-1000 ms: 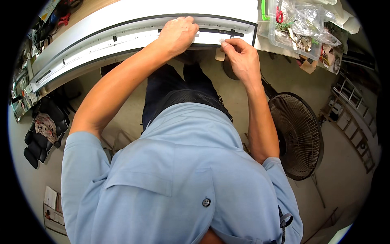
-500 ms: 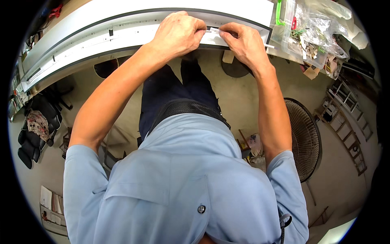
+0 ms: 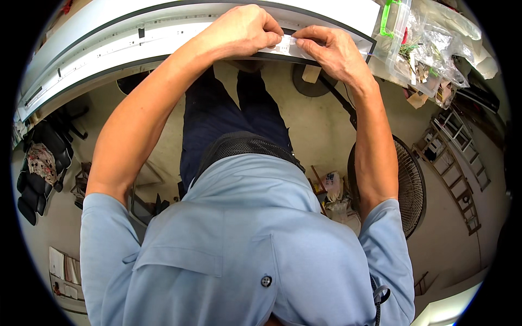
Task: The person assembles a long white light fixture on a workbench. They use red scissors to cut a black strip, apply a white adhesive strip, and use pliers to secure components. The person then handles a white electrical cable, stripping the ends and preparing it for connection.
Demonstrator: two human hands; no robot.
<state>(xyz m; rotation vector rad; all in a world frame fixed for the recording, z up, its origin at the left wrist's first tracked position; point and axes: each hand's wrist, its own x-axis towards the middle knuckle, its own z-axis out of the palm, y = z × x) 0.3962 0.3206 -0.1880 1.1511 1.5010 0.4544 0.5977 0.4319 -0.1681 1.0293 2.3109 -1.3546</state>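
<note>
A long white channel with dark edges [image 3: 117,58] runs across the bench in front of me, and a thin marked white strip [image 3: 109,48] lies along its inside. Over its right part, my left hand [image 3: 247,32] is closed, thumb and forefinger pinching the left side of a small whitish, partly clear piece [image 3: 285,44]. From the other side my right hand [image 3: 333,53] holds the same piece between thumb and forefinger. The two sets of fingertips are close together but apart. What exactly the piece is cannot be made out.
Right of the channel stands a clear plastic box with a green clip [image 3: 387,19], beside crumpled clear bags [image 3: 435,51] and scraps. Below are a round stand base [image 3: 307,81], a large fan [image 3: 408,185], a wooden ladder [image 3: 451,179] and a black chair [image 3: 41,179].
The view has shifted slightly, and both hands remain at the small piece. More of its white face shows between the fingertips. The white rod end beyond my right hand no longer shows.
</note>
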